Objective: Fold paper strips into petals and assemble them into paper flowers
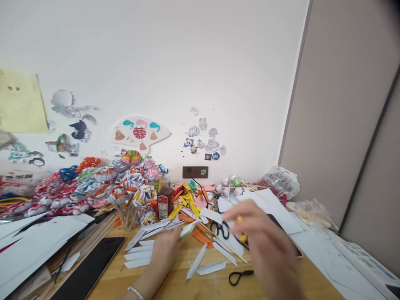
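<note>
While your left hand pins a folded paper strip, keep it flat; your right hand is blurred, grip unreadable, near the scissors.

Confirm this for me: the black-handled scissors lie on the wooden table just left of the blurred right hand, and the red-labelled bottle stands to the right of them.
Not quite. In the head view the black-handled scissors do lie on the wooden table just left of the blurred right hand, but the red-labelled bottle stands to their left, not their right, beside the paper flowers.
</note>
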### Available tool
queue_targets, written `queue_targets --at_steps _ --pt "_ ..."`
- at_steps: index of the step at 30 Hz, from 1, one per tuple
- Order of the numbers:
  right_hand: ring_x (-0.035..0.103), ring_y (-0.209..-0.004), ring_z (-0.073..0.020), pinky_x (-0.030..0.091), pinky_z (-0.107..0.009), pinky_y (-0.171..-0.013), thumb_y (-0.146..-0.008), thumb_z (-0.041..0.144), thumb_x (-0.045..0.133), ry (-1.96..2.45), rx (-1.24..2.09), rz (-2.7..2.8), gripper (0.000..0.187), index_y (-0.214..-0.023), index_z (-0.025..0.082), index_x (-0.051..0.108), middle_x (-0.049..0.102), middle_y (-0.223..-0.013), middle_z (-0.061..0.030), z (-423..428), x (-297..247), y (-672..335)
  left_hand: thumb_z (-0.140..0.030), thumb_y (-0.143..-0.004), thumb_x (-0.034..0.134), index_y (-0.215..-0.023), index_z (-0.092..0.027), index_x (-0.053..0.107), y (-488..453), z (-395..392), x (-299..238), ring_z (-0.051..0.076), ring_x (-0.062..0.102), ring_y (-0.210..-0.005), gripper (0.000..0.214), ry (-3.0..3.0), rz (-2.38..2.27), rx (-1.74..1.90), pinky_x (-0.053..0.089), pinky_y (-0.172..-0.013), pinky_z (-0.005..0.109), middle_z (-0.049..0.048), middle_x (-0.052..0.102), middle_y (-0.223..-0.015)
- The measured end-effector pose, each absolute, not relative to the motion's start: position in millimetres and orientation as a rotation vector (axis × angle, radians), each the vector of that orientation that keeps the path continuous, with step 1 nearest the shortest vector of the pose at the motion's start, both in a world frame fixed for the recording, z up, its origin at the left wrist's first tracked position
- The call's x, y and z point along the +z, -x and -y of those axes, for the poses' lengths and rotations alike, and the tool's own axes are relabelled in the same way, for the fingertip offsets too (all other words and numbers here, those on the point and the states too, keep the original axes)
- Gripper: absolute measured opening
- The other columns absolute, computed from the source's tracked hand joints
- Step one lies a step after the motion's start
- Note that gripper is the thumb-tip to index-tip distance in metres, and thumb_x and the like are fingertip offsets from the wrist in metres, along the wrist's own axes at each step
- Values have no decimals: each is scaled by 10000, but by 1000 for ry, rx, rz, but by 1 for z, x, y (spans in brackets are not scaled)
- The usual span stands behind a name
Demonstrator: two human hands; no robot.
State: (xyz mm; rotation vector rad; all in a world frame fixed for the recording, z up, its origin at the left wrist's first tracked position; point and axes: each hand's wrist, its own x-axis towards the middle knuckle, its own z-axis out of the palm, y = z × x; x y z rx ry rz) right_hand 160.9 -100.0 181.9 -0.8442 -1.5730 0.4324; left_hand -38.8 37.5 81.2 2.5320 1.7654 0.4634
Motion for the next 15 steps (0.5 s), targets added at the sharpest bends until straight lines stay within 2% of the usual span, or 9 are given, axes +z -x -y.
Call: queue_targets --at_steps 2,4,7,10,13,15 --pt "487 -1107 -305 354 -497 -948 -910 414 506 956 308 1684 232 -1002 323 699 622 -1126 -53 68 176 -162 -95 -814 462 -1021 -213 643 36 -35 78 276 682 -905 299 -2520 -1678 550 445 -739 302 89 752 -912" --pt "477 -1122 -310 341 -466 -957 -860 345 563 1175 220 1803 259 -1085 278 672 627 -1146 -74 38 154 -163 -117 -818 468 -981 -232 657 33 -33 73 255 687 -859 276 -2490 -1584 635 442 -707 282 68 757 -878" --pt "571 -948 -318 404 -412 -824 -799 279 614 1274 271 1829 234 -1010 219 697 683 -986 -108 9 108 -165 -151 -813 475 -899 -248 676 29 -30 67 241 688 -804 240 -2420 -1450 756 444 -688 276 46 759 -829" --pt "615 -811 -269 410 -341 -724 -861 263 494 1288 309 1816 206 -836 223 695 697 -836 -79 -2 71 -165 -210 -818 480 -849 -257 688 28 -31 64 243 692 -793 215 -2294 -1338 877 464 -704 289 35 763 -809" --pt "608 -726 -265 388 -320 -636 -902 329 426 1315 321 1742 287 -738 217 633 662 -736 -81 -2 53 -164 -345 -843 489 -1021 -246 651 25 -35 63 257 659 -998 260 -2089 -1273 1041 469 -850 318 57 738 -1047" --pt "593 -660 -247 376 -307 -593 -942 381 362 1330 329 1681 335 -752 220 586 625 -679 -65 0 49 -161 -502 -841 480 -1114 -218 584 20 -36 60 265 612 -1079 407 -1920 -1257 1150 460 -897 337 82 692 -1123"
